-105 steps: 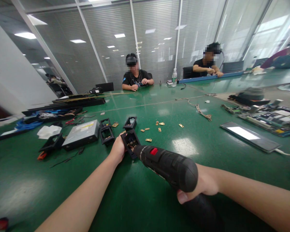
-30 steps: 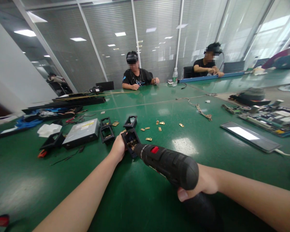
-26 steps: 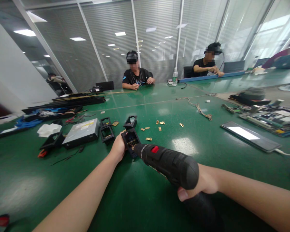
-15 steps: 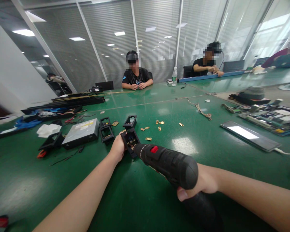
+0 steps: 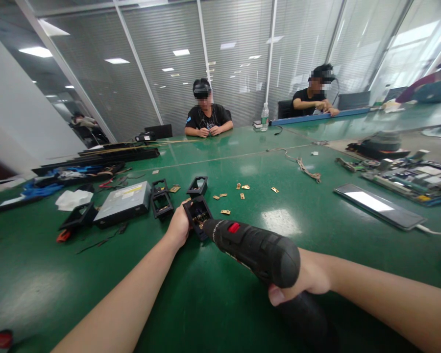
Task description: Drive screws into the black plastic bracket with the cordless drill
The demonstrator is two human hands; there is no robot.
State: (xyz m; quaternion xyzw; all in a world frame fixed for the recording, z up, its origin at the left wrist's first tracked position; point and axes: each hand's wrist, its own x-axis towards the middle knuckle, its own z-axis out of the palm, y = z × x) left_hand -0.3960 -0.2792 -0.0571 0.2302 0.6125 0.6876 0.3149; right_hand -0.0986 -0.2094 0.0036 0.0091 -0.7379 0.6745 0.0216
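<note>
1. The right hand [image 5: 304,278] is wrapped around the handle of a black power drill [image 5: 259,251], thumb curled across the near side; the trigger finger is hidden behind the tool.
2. Forward and left of that hand, the drill's nose reaches the open side of a black housing [image 5: 196,201], with small brass-coloured parts inside. Whether the bit touches one of them cannot be told.
3. The left hand [image 5: 179,225] grips this housing by its left side, tilting it toward the drill; the fingertips are mostly out of sight.
4. Just beyond the left hand, slightly to its left, stand two similar black frames [image 5: 163,214], close together, with a square brass plate [image 5: 174,189] near them. A separate black frame [image 5: 205,186] sits just past the held housing.
5. Ahead of the right hand, beyond the drill, small brass tabs [image 5: 225,212] lie scattered on the green table [image 5: 238,309].
6. Farther left of the left hand are a grey metal drive [image 5: 123,201] and crumpled white tissue [image 5: 74,200].
7. Well to the right of the drill, past the right hand, lie a phone [image 5: 379,206] and a circuit board [image 5: 419,179].
</note>
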